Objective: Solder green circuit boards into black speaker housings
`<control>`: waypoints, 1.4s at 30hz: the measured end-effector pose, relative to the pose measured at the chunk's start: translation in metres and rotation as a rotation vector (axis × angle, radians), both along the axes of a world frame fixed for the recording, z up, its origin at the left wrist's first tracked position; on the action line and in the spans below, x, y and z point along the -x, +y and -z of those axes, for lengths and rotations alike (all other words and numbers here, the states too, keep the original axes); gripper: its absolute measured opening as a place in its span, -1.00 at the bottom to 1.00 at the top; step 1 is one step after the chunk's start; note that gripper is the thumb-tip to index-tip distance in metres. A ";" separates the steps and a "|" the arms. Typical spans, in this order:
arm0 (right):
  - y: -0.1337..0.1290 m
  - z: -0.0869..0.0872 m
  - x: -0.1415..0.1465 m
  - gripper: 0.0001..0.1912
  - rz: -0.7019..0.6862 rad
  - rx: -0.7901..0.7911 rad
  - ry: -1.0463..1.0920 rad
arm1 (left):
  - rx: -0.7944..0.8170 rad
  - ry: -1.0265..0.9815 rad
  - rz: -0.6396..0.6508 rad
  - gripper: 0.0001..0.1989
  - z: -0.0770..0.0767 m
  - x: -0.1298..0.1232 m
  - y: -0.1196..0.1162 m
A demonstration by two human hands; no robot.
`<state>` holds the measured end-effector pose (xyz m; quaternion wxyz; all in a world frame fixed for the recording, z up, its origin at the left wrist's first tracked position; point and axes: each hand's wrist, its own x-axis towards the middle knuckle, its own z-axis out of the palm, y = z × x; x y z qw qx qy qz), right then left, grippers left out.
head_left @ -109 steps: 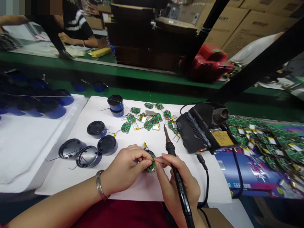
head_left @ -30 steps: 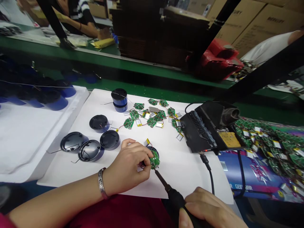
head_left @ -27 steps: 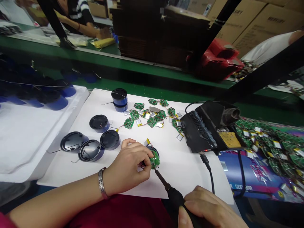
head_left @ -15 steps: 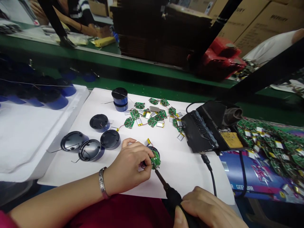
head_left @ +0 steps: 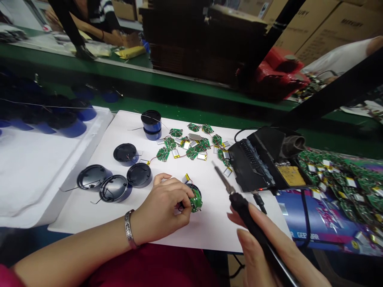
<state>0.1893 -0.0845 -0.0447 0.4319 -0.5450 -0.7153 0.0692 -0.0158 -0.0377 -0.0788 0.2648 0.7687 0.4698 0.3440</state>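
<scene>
Pinched in the fingers of my left hand [head_left: 167, 207] is a green circuit board [head_left: 196, 200], sitting at a round dark housing that is mostly hidden beneath it. A small battery [head_left: 186, 178] with yellow tape sticks up at the board's far side on a wire. My right hand [head_left: 269, 243] is closed around a soldering iron [head_left: 243, 205]; its metal tip points up and left, over the white sheet and apart from the board. Left of my left hand stand several round blue-black housings, among them one [head_left: 139, 175] close to my fingers.
Several green boards with batteries [head_left: 191, 146] lie on the white sheet [head_left: 98, 219]. A black soldering station [head_left: 251, 163] with a yellow sponge [head_left: 291, 176] stands right, beside piled boards [head_left: 344, 179]. A foam tray [head_left: 36, 175] lies left. Across the bench, a person's arm [head_left: 92, 32] shows.
My right hand has lifted the soldering iron off the board's near edge, moving it up and to the right. My left hand and the board have stayed in place. A red light now shows on the station.
</scene>
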 end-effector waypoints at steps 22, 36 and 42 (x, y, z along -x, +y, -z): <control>0.029 0.045 0.013 -0.52 -0.475 -0.157 -0.069 | 0.125 0.134 -0.212 -0.83 -0.010 -0.005 -0.005; 0.019 0.030 0.004 -0.67 -0.123 -0.032 0.138 | 0.354 0.171 -0.101 -0.78 -0.021 -0.001 0.003; 0.020 0.027 0.007 -0.68 -0.035 -0.086 0.193 | 0.323 0.162 -0.141 -0.79 -0.018 -0.004 0.003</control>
